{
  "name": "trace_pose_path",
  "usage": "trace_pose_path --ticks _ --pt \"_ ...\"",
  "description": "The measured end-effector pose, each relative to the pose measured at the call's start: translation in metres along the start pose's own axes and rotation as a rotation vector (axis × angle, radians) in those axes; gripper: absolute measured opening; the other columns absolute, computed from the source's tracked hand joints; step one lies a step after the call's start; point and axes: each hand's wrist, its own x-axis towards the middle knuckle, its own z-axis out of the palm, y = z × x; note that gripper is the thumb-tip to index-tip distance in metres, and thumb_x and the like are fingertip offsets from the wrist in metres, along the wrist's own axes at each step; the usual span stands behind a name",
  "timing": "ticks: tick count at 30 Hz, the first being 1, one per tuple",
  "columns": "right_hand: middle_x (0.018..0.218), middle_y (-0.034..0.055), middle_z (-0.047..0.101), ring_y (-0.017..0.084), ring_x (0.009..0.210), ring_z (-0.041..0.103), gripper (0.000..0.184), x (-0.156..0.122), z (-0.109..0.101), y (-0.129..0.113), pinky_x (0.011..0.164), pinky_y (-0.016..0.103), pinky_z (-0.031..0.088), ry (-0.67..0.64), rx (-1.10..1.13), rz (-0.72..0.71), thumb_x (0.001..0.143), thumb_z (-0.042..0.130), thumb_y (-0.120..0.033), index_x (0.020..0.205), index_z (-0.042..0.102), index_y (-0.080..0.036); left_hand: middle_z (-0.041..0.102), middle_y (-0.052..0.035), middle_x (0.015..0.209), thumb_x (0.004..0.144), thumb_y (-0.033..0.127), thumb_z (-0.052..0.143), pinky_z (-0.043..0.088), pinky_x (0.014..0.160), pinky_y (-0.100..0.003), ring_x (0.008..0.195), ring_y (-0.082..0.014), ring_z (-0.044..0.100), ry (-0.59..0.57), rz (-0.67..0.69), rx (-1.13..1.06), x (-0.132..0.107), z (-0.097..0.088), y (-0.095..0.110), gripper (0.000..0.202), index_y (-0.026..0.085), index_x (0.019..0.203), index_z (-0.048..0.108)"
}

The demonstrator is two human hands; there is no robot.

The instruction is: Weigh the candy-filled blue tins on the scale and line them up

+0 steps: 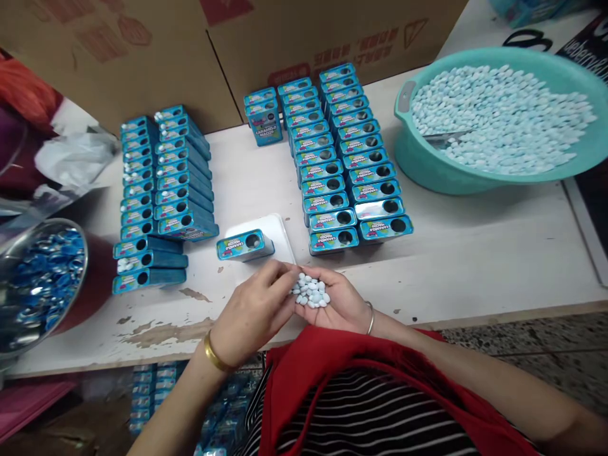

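My right hand (339, 307) lies palm up at the table's front edge, cupping a small heap of pale blue and white candies (311, 291). My left hand (256, 310) rests beside it, its fingertips pinched together at the edge of that heap. Just beyond my hands a single blue tin (244, 245) with a round hole in its lid stands on a white scale plate (270, 231).
Two rows of blue tins (346, 158) stand mid-table, with more stacked at the left (159, 190). A teal basin (427, 168) full of candies holds a metal scoop (444, 137) at the right. A metal bowl (28, 234) of blue caps sits at far left. Cardboard boxes (156, 50) stand behind.
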Motion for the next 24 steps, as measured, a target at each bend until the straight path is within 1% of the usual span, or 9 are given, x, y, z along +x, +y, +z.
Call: trace_pose_path --ticks 5,8,11,13,15,18,20,22,24 --pt "0.078 0.0045 0.071 0.010 0.069 0.066 0.031 0.000 0.006 0.002 0.066 0.020 0.055 -0.051 0.046 -0.027 0.090 0.033 -0.014 0.098 0.062 -0.009 0.054 -0.0076 0.099 0.086 0.013 0.052 0.054 0.072 -0.030 0.089 -0.0162 0.058 0.120 0.012 0.008 0.003 0.000 -0.002 0.021 0.016 0.107 0.052" --pt "0.079 0.0051 0.070 0.010 0.072 0.066 0.032 0.001 0.008 0.001 0.070 0.021 0.056 -0.061 0.040 -0.039 0.089 0.033 -0.014 0.100 0.062 -0.008 0.054 -0.0070 0.097 0.087 0.012 0.051 0.053 0.074 -0.028 0.090 -0.0151 0.057 0.155 0.042 0.002 0.004 -0.002 -0.003 0.016 0.016 0.102 0.053" --pt "0.080 0.0051 0.070 0.010 0.072 0.066 0.031 0.003 0.008 0.000 0.072 0.021 0.056 -0.073 0.017 -0.052 0.089 0.034 -0.014 0.101 0.062 -0.007 0.056 -0.0066 0.097 0.087 0.012 0.052 0.052 0.075 -0.027 0.090 -0.0142 0.057 0.193 0.066 -0.031 0.004 -0.003 -0.005 0.017 0.016 0.103 0.054" --pt "0.079 0.0051 0.070 0.010 0.073 0.066 0.030 0.005 0.008 0.000 0.073 0.022 0.056 -0.098 -0.007 -0.064 0.089 0.035 -0.014 0.101 0.062 -0.008 0.057 -0.0057 0.095 0.086 0.012 0.054 0.051 0.073 -0.026 0.088 -0.0136 0.057 0.225 0.063 -0.069 0.004 -0.006 -0.006 0.017 0.017 0.103 0.055" --pt "0.080 0.0055 0.070 0.011 0.076 0.067 0.030 0.005 0.009 -0.001 0.078 0.025 0.056 -0.125 -0.029 -0.073 0.089 0.035 -0.015 0.100 0.062 -0.009 0.058 -0.0045 0.093 0.086 0.013 0.055 0.050 0.070 -0.025 0.081 -0.0118 0.056 0.268 0.030 -0.091 0.005 -0.011 -0.008 0.018 0.018 0.102 0.056" --pt "0.089 0.0092 0.071 0.014 0.088 0.067 0.029 0.005 0.010 -0.001 0.090 0.030 0.053 -0.139 -0.051 -0.071 0.089 0.036 -0.016 0.100 0.061 -0.008 0.058 -0.0027 0.091 0.084 0.013 0.058 0.048 0.064 -0.024 0.070 -0.0088 0.053 0.391 -0.037 -0.035 0.008 -0.022 -0.016 0.018 0.020 0.101 0.058" --pt "0.099 0.0120 0.070 0.016 0.098 0.066 0.029 0.004 0.010 0.000 0.095 0.031 0.050 -0.134 -0.066 -0.064 0.089 0.037 -0.017 0.103 0.061 -0.007 0.058 -0.0021 0.091 0.083 0.014 0.059 0.048 0.063 -0.023 0.067 -0.0083 0.052 0.468 -0.056 0.031 0.012 -0.029 -0.024 0.017 0.019 0.099 0.058" --pt "0.105 0.0132 0.069 0.018 0.104 0.064 0.030 0.004 0.008 0.001 0.098 0.032 0.049 -0.120 -0.079 -0.058 0.088 0.038 -0.017 0.105 0.060 -0.007 0.058 -0.0025 0.090 0.084 0.015 0.059 0.049 0.065 -0.024 0.070 -0.0095 0.054 0.489 -0.057 0.090 0.016 -0.032 -0.032 0.015 0.018 0.098 0.058" --pt "0.106 0.0135 0.069 0.019 0.105 0.064 0.030 0.003 0.006 0.001 0.098 0.032 0.048 -0.099 -0.084 -0.055 0.088 0.037 -0.016 0.106 0.060 -0.006 0.058 -0.0035 0.090 0.084 0.017 0.058 0.049 0.070 -0.027 0.075 -0.0118 0.056 0.459 -0.064 0.150 0.018 -0.032 -0.039 0.013 0.017 0.097 0.058"
